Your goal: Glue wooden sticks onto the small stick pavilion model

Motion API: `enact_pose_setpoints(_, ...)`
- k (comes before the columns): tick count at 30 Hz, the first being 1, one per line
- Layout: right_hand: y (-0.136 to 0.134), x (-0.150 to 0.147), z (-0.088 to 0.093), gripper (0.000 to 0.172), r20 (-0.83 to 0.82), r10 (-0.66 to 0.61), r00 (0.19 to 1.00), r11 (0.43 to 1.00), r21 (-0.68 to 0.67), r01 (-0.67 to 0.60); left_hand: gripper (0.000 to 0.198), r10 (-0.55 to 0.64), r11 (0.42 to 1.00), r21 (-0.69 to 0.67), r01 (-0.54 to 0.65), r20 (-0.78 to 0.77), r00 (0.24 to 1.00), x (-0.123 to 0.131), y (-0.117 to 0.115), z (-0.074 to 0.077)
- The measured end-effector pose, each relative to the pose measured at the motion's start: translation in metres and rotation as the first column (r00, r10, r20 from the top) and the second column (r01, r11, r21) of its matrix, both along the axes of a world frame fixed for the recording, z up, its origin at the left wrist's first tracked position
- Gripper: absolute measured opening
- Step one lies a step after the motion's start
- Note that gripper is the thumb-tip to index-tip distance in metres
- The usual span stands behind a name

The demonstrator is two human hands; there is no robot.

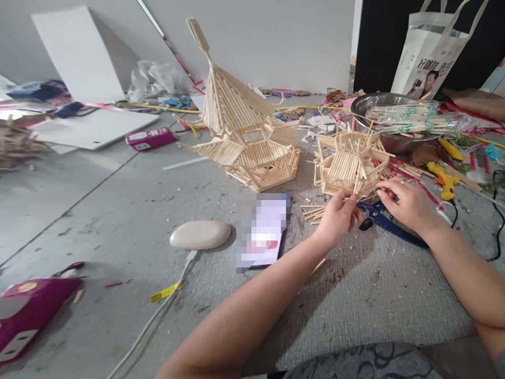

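Observation:
My left hand (340,215) is pinched on a thin wooden stick just in front of a small hexagonal stick frame (349,164). My right hand (406,202) is also closed, its fingertips gripping the other end of that stick close to the frame's near right corner. Blue-handled cutters (384,220) lie on the mat between and under my hands. A loose pile of cut sticks (313,211) rests left of my left hand. A larger stick pagoda model (244,134) with a tall pointed roof stands further left.
A phone (263,229) and a beige oval stone (200,235) lie on the grey floor. A steel bowl (371,104) holds packets of sticks. A yellow glue gun (444,180), a white bag (428,50), white boards (79,58) and magenta boxes (27,308) lie around.

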State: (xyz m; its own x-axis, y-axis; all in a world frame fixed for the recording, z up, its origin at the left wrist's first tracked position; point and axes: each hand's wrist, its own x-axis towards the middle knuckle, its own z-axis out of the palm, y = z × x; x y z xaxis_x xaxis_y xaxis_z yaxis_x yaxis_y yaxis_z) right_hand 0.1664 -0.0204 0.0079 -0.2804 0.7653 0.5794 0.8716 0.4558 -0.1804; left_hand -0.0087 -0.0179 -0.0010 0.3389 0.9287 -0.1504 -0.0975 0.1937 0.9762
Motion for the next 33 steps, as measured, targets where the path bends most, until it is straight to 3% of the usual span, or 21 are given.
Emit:
enact_pose_setpoints(12,0.0,-0.006,-0.007,0.018,0.031,0.038,0.999,0.999,-0.026,-0.037,0.013,-0.013,0.999,-0.034,0.014,0.029,0.999,-0.002,0.002,-0.003)
enact_pose_setpoints(23,0.012,-0.018,0.0,0.021,0.113,0.061,0.992,0.987,0.138,-0.076,0.017,-0.066,0.998,-0.016,0.066,0.003,0.998,-0.003,0.005,-0.003)
enact_pose_setpoints(30,0.02,-0.02,-0.004,0.016,0.166,0.073,0.983,0.942,0.314,-0.123,0.017,-0.06,0.998,-0.001,0.06,-0.005,0.998,-0.005,0.008,-0.004)
enact_pose_setpoints(33,0.021,-0.02,-0.007,0.016,0.167,0.064,0.984,0.948,0.299,-0.112,0.016,-0.058,0.998,0.0,0.058,-0.012,0.998,-0.005,0.009,-0.003)
